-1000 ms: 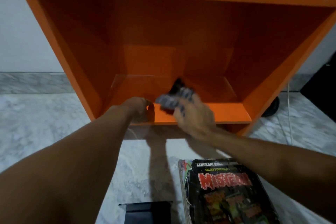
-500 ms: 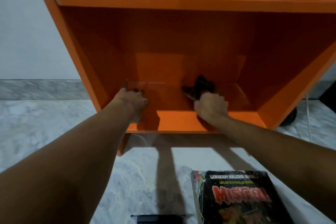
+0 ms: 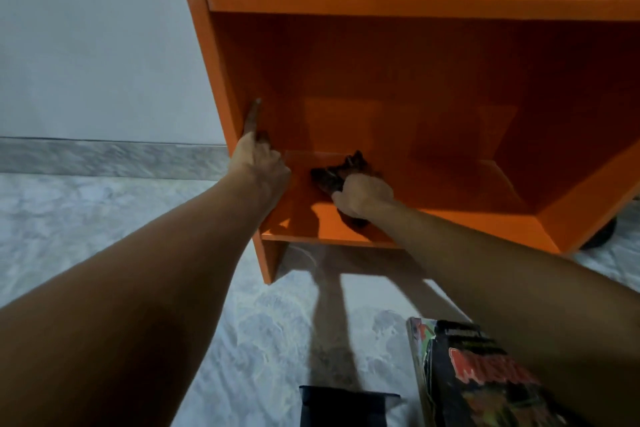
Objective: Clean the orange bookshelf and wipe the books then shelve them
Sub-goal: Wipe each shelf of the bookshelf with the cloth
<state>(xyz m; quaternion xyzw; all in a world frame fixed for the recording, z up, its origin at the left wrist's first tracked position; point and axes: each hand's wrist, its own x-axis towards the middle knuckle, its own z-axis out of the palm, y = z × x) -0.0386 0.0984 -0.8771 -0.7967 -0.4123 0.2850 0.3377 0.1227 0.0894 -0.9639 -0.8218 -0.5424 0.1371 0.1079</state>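
Note:
The orange bookshelf (image 3: 415, 0) fills the upper right, its lower compartment holding no books. My right hand (image 3: 363, 194) is inside that compartment on the bottom board, gripping a dark cloth (image 3: 341, 172) that bunches out ahead of the fingers. My left hand (image 3: 258, 163) holds the shelf's left side panel, one finger stretched up along its front edge. A stack of books (image 3: 467, 378) with a black cover and red lettering lies on the floor at the lower right, partly hidden under my right forearm.
A dark rectangular object (image 3: 343, 406) lies on the pale marble floor (image 3: 86, 236) at the bottom edge. A grey wall with a marble skirting runs on the left. A dark round thing (image 3: 602, 236) sits behind the shelf's right foot.
My right hand and the cloth moved left along the bottom board. My left hand went from the board's front edge to the left side panel. The view shifted left.

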